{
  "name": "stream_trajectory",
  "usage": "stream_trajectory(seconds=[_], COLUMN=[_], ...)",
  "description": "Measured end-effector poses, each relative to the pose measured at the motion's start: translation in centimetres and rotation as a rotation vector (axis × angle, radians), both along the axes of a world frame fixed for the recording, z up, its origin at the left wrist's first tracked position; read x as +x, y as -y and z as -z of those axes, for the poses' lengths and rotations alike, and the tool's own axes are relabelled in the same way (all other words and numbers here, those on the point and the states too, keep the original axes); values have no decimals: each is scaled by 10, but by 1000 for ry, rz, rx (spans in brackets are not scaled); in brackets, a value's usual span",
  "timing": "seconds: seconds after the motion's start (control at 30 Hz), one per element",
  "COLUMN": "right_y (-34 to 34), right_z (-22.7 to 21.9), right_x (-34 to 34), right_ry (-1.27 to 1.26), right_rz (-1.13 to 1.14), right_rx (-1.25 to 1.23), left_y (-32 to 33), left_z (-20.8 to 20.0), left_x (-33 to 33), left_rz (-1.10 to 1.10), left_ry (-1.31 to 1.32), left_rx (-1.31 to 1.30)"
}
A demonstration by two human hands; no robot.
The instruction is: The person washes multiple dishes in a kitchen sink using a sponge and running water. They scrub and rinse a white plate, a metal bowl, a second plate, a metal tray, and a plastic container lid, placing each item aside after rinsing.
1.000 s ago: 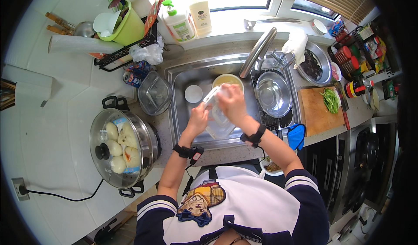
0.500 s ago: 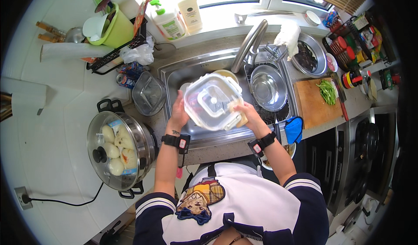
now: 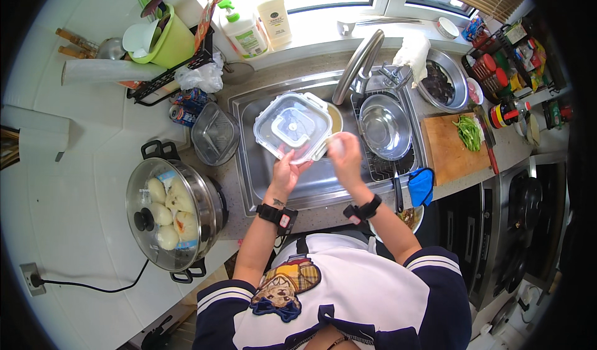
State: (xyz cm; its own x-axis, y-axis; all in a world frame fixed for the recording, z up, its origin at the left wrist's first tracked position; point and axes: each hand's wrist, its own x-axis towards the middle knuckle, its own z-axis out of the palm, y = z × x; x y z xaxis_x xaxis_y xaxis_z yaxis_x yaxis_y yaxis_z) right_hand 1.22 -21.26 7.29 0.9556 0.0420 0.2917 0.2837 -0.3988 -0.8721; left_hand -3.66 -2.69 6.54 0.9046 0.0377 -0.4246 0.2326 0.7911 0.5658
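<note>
Over the sink (image 3: 273, 208) I hold a clear, square food-container lid (image 3: 264, 123) with clip tabs along its edges. My left hand (image 3: 287, 173) grips its near edge, fingers under it and thumb on top. Close to the lid's right corner, my right hand (image 3: 349, 163) is closed and smeared by motion around a pale sponge (image 3: 336, 146), which is mostly hidden by the fingers. Behind the lid, a yellowish bowl (image 3: 336, 119) partly shows in the sink.
A glass bowl (image 3: 385, 126) sits on the rack at the sink's right, below the faucet (image 3: 357, 67). Left of the sink stand a clear container (image 3: 214, 135) and a steamer pot (image 3: 168, 213) with buns. A cutting board (image 3: 448, 151) holds cut greens and a knife (image 3: 490, 148).
The lid has shifted left and tilted. My left hand has moved from its left side to its near edge, and my right hand has come off the lid's corner, drawing slightly nearer to me.
</note>
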Motion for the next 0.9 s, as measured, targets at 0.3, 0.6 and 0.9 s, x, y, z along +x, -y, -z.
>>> stream_trajectory(seconds=[0.3, 0.6, 0.9], right_y=[6, 5, 10], right_z=[-11, -19, -10], right_x=[-6, 6, 29], right_ry=[309, 337, 31], right_rz=[-325, -390, 76], right_rx=[-276, -288, 204], left_y=[13, 8, 3], left_z=[-7, -13, -6], left_x=[-3, 5, 5], left_rz=[-53, 32, -79], left_ry=[-11, 18, -76], left_rx=[169, 198, -112])
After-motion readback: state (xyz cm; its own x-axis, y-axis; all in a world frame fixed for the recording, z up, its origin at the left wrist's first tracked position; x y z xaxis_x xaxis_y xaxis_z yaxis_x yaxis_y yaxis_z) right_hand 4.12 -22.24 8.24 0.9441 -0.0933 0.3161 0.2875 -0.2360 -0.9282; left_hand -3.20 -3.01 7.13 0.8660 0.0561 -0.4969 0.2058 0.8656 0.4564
